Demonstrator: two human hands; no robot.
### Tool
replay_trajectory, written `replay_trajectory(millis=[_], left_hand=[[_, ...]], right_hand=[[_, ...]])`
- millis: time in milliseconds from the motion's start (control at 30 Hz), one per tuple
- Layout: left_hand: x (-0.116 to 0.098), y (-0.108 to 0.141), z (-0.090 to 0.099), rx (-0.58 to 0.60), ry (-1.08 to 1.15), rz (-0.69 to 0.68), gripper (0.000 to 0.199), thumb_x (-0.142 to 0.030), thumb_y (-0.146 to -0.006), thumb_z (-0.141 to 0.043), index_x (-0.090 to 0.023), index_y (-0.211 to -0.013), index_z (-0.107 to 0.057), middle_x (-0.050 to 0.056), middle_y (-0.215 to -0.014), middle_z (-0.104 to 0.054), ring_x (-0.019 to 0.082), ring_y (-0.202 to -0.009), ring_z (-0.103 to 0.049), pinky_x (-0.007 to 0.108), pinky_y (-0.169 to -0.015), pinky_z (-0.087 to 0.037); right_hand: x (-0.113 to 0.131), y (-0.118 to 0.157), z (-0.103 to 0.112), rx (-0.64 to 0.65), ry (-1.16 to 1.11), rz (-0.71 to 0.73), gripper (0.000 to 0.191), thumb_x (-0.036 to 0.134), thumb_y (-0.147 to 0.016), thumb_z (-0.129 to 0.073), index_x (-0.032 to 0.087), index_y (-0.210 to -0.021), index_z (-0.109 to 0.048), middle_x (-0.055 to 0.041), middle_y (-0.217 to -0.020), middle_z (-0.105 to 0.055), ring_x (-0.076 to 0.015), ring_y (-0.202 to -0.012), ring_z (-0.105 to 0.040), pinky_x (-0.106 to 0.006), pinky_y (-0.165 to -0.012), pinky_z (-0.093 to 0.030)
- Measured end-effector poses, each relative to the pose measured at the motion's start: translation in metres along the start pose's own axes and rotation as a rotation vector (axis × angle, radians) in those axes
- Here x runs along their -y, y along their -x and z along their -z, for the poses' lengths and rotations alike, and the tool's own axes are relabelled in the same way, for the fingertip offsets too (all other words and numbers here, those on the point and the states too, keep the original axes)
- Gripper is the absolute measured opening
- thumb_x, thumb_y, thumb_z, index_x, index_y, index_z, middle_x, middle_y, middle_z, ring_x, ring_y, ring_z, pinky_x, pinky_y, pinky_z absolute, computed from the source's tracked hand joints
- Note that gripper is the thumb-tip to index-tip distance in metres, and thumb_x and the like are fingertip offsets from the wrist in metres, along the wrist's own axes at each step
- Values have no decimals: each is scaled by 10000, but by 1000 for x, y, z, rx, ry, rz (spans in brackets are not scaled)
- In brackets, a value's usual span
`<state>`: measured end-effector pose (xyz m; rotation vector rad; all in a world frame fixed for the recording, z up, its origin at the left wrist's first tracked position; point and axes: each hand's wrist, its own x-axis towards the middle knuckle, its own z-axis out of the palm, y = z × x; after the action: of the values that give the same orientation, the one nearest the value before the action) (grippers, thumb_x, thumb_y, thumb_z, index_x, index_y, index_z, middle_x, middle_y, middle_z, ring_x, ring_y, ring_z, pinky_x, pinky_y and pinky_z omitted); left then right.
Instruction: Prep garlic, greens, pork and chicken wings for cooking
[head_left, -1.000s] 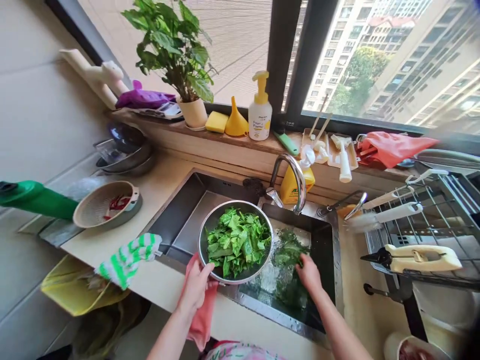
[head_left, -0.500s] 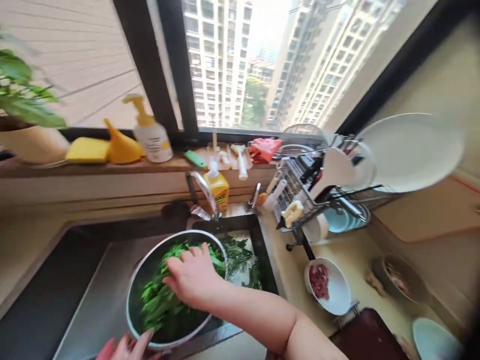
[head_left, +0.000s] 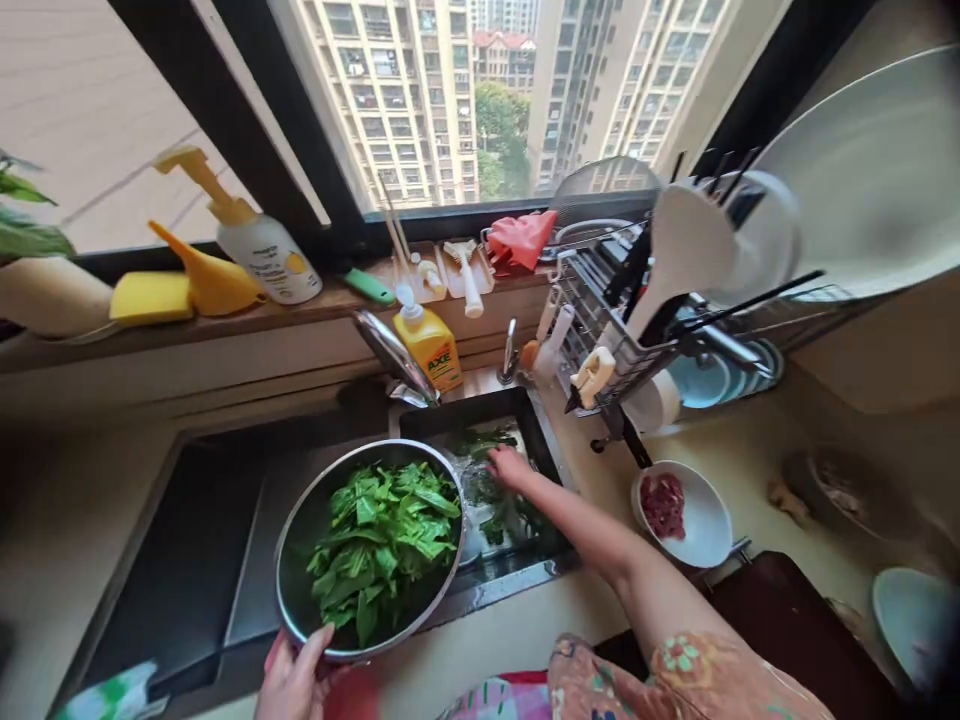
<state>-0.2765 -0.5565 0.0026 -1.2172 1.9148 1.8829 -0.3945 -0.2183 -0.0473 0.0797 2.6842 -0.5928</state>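
Note:
My left hand (head_left: 296,675) grips the near rim of a large round metal pot (head_left: 289,600), thumb over the edge. Chopped leafy greens (head_left: 382,540) are heaped inside it. The pot is held over the sink, left of the water-filled basin (head_left: 551,440). My right hand (head_left: 511,468) reaches down into that basin, its fingers curled together at loose wet greens (head_left: 484,440); the fingertips are partly hidden by leaves and water. The faucet (head_left: 394,355) stands behind the pot, beside a yellow dish soap bottle (head_left: 431,350).
On the right, a dish rack (head_left: 592,310) holds utensils and plates. A white bowl with red meat (head_left: 664,505) stands on the counter by a dark cutting board (head_left: 795,630). A pump bottle (head_left: 270,260) and a yellow sponge (head_left: 150,298) sit on the sill.
My right hand has moved from the greens in the pot to the right, down into the sink basin. My left hand stays on the pot's rim. The view has tilted and shifted.

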Motion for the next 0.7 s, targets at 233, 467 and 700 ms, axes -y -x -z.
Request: replay_trajectory(millis=[233,467,700], left_hand=[[11,19,16,-190,157,119,354,-205,-518,-711,-197,-839,-562,-35,-695,-632,124,-515,-564,202,-402,-463],[12,27,13,-205,199,139,332,-182,-539,-701,-193,-841,-563,-41,-684,-622,114,-494,-549,202,-393,-473],[-1,17,3,-158,210,85,239,-140,-631,-644,-190,-836,-534,-48,-600,-586,116,-435,-536,208,-369,-463]], right_hand=[[-26,-97,-56,324,184,75,698,422,-736,-720,333,-1381,-468,-113,-1556,-229,-420,-1408,-158,-669,-1053,-198],[-35,-47,-94,509,223,39,997,405,-482,-865,297,-1391,-470,-159,-1507,-320,-454,-1326,-340,-518,-992,-387],[-3,10,-100,369,107,67,367,94,-684,-623,227,-1020,-690,-93,-1044,-669,-252,-948,-636,-305,-790,-450]])
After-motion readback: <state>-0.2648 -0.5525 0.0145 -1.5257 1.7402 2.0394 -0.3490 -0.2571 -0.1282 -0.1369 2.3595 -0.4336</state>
